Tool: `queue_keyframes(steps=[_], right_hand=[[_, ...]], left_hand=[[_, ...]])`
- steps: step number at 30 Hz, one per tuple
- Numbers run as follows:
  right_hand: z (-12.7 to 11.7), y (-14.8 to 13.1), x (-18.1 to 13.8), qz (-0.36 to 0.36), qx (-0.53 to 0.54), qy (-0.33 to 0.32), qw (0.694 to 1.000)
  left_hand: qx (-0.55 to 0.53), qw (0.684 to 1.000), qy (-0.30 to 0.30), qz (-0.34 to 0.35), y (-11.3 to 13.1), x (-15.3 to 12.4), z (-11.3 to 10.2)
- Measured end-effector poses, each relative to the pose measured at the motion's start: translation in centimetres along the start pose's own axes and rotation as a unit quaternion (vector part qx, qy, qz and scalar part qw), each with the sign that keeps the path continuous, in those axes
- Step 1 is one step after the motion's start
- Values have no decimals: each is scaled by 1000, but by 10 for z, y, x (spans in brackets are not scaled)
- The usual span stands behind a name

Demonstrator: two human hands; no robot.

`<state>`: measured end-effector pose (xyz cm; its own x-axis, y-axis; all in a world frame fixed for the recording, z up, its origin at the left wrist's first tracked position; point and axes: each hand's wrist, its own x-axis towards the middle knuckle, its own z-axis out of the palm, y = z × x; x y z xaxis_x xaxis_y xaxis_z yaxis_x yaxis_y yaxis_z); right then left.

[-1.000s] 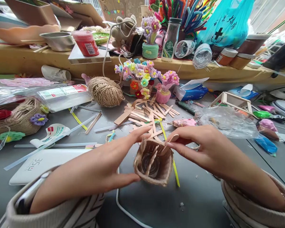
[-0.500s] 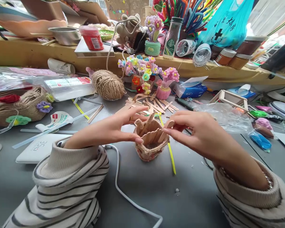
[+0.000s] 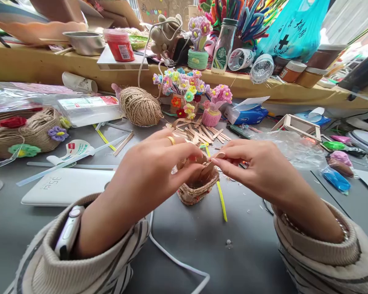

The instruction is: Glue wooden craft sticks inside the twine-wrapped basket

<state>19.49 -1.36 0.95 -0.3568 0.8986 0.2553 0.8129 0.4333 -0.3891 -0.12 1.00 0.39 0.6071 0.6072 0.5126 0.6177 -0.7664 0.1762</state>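
Observation:
A small twine-wrapped basket (image 3: 196, 191) stands on the grey table, with wooden craft sticks upright inside it. My left hand (image 3: 155, 171), with a gold ring, is curled over the basket's left rim, fingers pressed down on the sticks. My right hand (image 3: 254, 167) pinches the top of one wooden stick (image 3: 211, 163) at the basket's right side. A yellow strip (image 3: 221, 198) lies beside the basket. Behind it is a loose pile of wooden sticks (image 3: 199, 134).
A ball of twine (image 3: 140, 106), pipe-cleaner flower pots (image 3: 184, 92), a white tablet-like device (image 3: 66, 185), a white cable (image 3: 178, 261), clear glue sticks (image 3: 70, 163), a twine basket with flowers (image 3: 24, 130), a plastic bag (image 3: 291, 153) and a cluttered wooden shelf (image 3: 33, 69) surround the work spot.
My left hand turned over and closed down onto the basket's left rim and sticks. The basket sits slightly farther from me. My right hand keeps its pinch on the stick.

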Motion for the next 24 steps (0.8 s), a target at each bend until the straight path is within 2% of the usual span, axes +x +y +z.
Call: queue_keyframes(steps=[4, 9, 15, 20, 24], right_hand=[[1, 0, 1, -3, 8, 12, 1000], [4, 0, 2, -11, 22, 31, 999], [6, 0, 1, 0, 93, 20, 995], [6, -1, 1, -44, 46, -12, 998], [9, -2, 0, -85, -7, -1, 996]], left_hand=[[37, 998, -38, -16, 1, -1, 9], [67, 996, -50, -26, 4, -3, 10], [22, 993, -93, -70, 4, -2, 8], [-3, 987, -122, -106, 5, -1, 7], [-3, 982, -136, -132, 7, -1, 6]])
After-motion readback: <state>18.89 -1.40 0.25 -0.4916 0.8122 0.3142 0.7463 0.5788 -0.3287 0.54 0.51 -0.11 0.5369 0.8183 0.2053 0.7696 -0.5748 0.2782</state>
